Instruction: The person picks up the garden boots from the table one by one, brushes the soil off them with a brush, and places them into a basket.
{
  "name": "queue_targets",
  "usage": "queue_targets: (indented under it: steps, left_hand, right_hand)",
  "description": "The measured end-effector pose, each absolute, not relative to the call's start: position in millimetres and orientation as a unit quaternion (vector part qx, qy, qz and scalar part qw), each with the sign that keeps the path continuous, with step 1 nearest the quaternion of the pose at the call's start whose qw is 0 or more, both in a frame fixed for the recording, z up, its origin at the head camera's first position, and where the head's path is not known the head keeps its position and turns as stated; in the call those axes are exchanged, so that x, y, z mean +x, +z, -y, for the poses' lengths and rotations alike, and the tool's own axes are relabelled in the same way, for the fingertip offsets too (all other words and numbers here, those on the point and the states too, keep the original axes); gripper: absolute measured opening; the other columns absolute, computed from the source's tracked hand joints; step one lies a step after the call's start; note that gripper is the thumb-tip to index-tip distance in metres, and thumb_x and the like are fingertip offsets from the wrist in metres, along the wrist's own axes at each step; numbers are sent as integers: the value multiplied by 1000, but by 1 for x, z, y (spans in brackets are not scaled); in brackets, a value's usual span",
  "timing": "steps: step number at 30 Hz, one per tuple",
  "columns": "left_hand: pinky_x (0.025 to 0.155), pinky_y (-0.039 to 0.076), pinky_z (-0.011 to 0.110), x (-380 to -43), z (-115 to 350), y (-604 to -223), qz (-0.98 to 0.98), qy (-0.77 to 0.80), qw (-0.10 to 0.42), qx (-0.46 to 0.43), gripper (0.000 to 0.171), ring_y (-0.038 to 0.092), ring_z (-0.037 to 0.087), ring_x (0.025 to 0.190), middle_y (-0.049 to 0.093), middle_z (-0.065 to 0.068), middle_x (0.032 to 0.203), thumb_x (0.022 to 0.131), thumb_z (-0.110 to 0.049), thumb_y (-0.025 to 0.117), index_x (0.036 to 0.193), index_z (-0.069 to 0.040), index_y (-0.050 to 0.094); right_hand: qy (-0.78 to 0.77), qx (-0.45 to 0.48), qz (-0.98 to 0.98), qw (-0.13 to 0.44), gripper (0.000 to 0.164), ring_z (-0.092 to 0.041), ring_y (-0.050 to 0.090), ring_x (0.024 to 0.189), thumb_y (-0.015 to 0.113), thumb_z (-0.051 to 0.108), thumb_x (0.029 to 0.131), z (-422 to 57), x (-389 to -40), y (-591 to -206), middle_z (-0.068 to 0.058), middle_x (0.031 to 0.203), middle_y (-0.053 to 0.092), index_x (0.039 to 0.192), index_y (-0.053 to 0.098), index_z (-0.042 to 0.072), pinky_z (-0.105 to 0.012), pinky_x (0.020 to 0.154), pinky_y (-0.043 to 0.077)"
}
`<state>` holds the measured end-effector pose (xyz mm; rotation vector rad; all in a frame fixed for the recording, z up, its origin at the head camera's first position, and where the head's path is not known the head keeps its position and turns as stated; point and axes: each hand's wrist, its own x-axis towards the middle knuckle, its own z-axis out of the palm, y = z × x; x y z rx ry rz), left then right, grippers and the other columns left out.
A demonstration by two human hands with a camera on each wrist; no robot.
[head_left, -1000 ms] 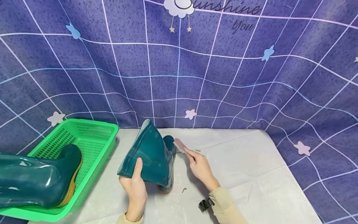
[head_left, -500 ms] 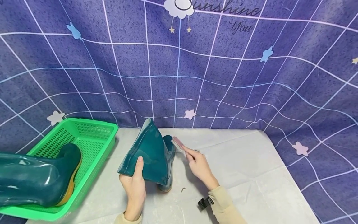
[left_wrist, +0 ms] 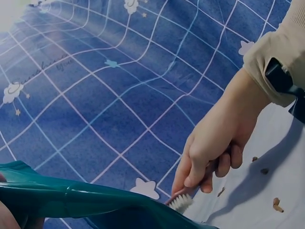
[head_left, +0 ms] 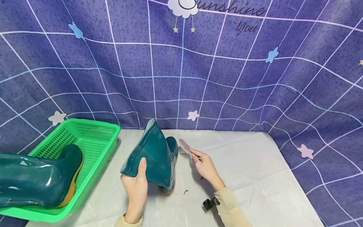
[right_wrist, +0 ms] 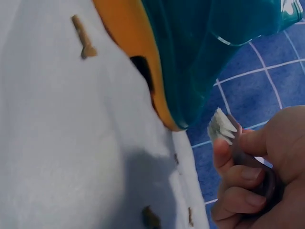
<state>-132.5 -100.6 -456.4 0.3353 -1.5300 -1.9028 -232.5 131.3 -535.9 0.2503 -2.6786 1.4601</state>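
Observation:
A dark green rubber boot with an orange sole is held at its shaft by my left hand, thumb laid along the outside near the top opening. Its shaft leans left, and the toe points away toward the wall. My right hand grips a pink brush with white bristles. The bristles face the boot's toe, with a small gap between them in the head view. In the right wrist view, the fingers curl round the brush handle.
A green perforated basket stands at the left, with a second green boot lying across it. Small brown bits are scattered on the white-covered table. Behind hangs a purple-blue gridded cloth.
The right hand and brush have drawn back to the right, away from the boot's toe, where the bristles were right at its surface. The left hand and boot stay nearly still.

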Motion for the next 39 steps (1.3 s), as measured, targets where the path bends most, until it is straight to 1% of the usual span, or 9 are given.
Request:
queue_targets:
  steps: [5, 8, 10, 14, 20, 24, 29, 34, 39]
  left_hand:
    - [88, 57, 13, -131, 104, -453, 617, -700, 340, 114, 19, 73, -1, 97, 77, -20, 98, 100, -1, 71, 116, 8, 72]
    - [88, 57, 13, -130, 105, -450, 633, -688, 337, 112, 21, 73, 0, 97, 77, -20, 97, 100, -5, 73, 115, 9, 73]
    - [88, 57, 13, -129, 105, -447, 640, -685, 329, 112, 22, 74, 0, 97, 77, -19, 96, 100, -7, 73, 115, 8, 73]
    - [87, 57, 13, -128, 105, -440, 649, -686, 309, 112, 21, 74, 1, 96, 78, -17, 94, 100, -8, 73, 114, 7, 74]
    - [86, 58, 13, -129, 104, -437, 646, -691, 304, 114, 21, 74, 0, 95, 78, -17, 94, 101, -8, 72, 114, 8, 73]
    - [86, 57, 13, -129, 107, -433, 642, -694, 304, 114, 19, 73, 0, 95, 78, -16, 94, 100, -7, 73, 114, 6, 74]
    - [84, 56, 13, -130, 111, -428, 648, -695, 285, 122, 17, 72, 1, 92, 78, -15, 92, 101, -8, 71, 113, 5, 75]
    - [85, 56, 13, -135, 115, -425, 655, -693, 277, 120, 18, 73, 0, 93, 77, -17, 92, 102, -7, 70, 114, 5, 75]
    - [82, 56, 14, -139, 120, -421, 682, -669, 280, 93, 17, 72, 1, 91, 76, -17, 90, 103, -5, 68, 112, 7, 74]
  right_hand:
    - [489, 101, 866, 21, 37, -3, 41, 55, 59, 18, 110, -129, -227, -525, -12, 91, 75, 145, 69, 22, -22, 51, 36]
    - [489, 102, 866, 19, 37, -2, 35, 52, 59, 17, 110, -129, -225, -520, -13, 93, 75, 145, 68, 22, -21, 48, 32]
    - [489, 98, 866, 27, 37, -2, 36, 53, 59, 17, 109, -130, -224, -517, -12, 91, 75, 145, 69, 23, -22, 49, 32]
    - [490, 93, 866, 40, 36, -7, 50, 64, 60, 16, 109, -134, -224, -514, -8, 88, 75, 143, 70, 23, -25, 58, 40]
    - [500, 85, 861, 41, 37, -26, 66, 82, 60, 15, 109, -138, -223, -510, -6, 88, 74, 144, 70, 22, -27, 69, 46]
    - [508, 82, 856, 40, 37, -33, 66, 84, 60, 15, 109, -139, -223, -509, -10, 89, 75, 144, 69, 23, -26, 67, 45]
    - [513, 75, 854, 42, 37, -31, 65, 82, 60, 15, 109, -142, -225, -510, -10, 88, 74, 143, 70, 23, -23, 64, 43]
    - [523, 76, 848, 38, 36, -35, 67, 88, 59, 14, 109, -146, -226, -508, -11, 87, 74, 143, 70, 19, -22, 65, 44]
    - [528, 69, 846, 37, 36, -32, 66, 86, 60, 14, 109, -151, -228, -507, -15, 89, 74, 142, 71, 19, -21, 64, 43]
